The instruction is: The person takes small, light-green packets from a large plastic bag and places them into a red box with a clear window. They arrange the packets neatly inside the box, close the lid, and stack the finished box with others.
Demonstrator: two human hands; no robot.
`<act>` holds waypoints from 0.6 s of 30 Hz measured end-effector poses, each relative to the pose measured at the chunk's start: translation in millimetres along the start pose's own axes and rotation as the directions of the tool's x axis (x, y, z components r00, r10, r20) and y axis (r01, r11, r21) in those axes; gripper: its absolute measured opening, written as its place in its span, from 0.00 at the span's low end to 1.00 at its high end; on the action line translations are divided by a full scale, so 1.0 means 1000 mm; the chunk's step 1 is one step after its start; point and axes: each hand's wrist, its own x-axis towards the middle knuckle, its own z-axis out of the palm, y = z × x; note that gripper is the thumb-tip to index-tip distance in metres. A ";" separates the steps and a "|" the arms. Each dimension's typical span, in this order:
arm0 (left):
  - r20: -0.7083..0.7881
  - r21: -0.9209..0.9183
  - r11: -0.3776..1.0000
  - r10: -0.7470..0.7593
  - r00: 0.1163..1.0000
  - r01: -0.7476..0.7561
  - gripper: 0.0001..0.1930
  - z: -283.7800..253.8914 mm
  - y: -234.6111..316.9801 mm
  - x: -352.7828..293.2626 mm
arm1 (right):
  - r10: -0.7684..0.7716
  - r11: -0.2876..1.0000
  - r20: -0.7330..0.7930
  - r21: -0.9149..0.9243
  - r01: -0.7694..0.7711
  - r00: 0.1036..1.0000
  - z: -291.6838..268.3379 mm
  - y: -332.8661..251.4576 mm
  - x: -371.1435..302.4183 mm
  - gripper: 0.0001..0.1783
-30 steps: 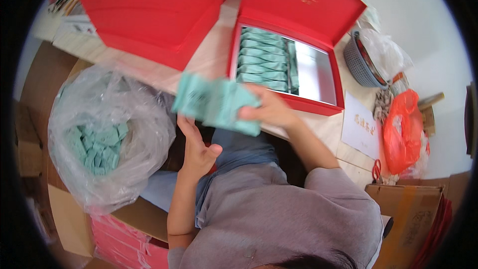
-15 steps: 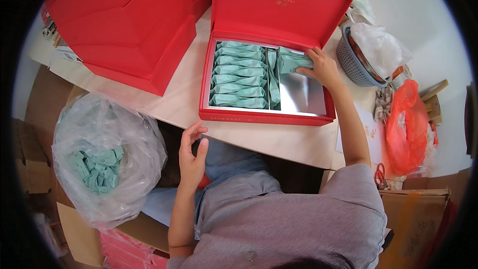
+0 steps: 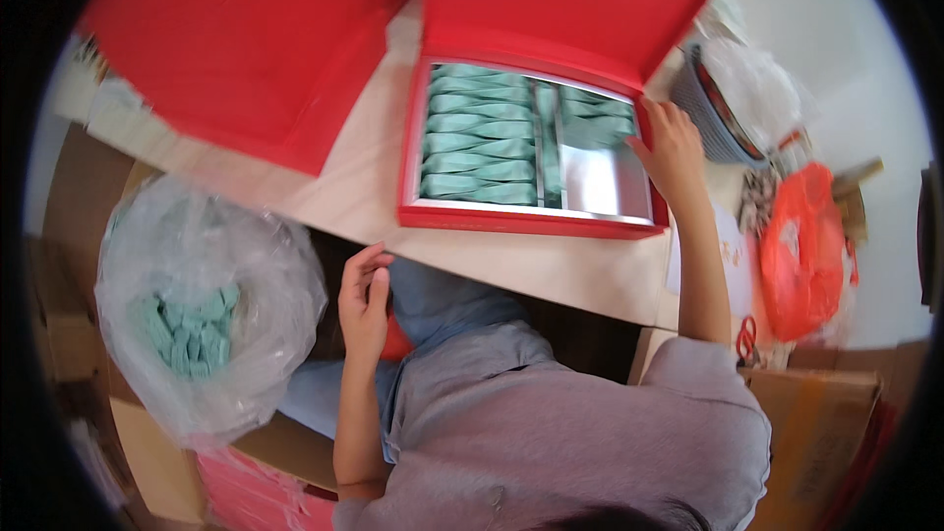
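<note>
An open red gift box (image 3: 531, 223) with a silvery lining stands on the table. A stack of pale green packets (image 3: 479, 143) fills its left compartment, and a few more packets lie on edge along the divider. Several green packets (image 3: 598, 120) sit at the far end of the right compartment, above bare silver lining. My right hand (image 3: 677, 147) is at the box's right wall, thumb apart from the fingers, with nothing visible in it. Below the table's front edge, my left hand (image 3: 364, 305) hovers empty, its fingers loosely curved and thumb apart.
A clear plastic bag (image 3: 211, 236) holding loose green packets (image 3: 192, 334) is at the left. Large red boxes (image 3: 265, 49) stand at the back left. A grey-blue basket (image 3: 708, 113), an orange-red plastic bag (image 3: 804, 251) and red-handled scissors (image 3: 746, 339) are on the right.
My right hand has left the green packets in the right compartment and moved right to the box wall. My left hand has shifted slightly left and down. The view has blurred a little.
</note>
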 end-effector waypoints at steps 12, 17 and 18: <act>-0.415 -0.194 0.977 -0.002 0.910 -0.086 0.13 -0.070 -0.053 -0.062 | -0.575 -0.095 -0.333 0.935 0.343 0.747 0.018 -0.389 -0.077 0.09; -0.738 -0.247 0.965 -0.130 0.662 -0.087 0.10 -0.132 -0.074 -0.092 | -0.788 0.110 -0.320 0.768 0.631 0.526 0.080 -0.539 -0.048 0.26; -0.757 -0.282 0.955 -0.164 0.632 -0.089 0.10 -0.137 -0.075 -0.098 | -0.822 0.174 -0.306 0.669 0.723 0.480 0.095 -0.561 -0.043 0.31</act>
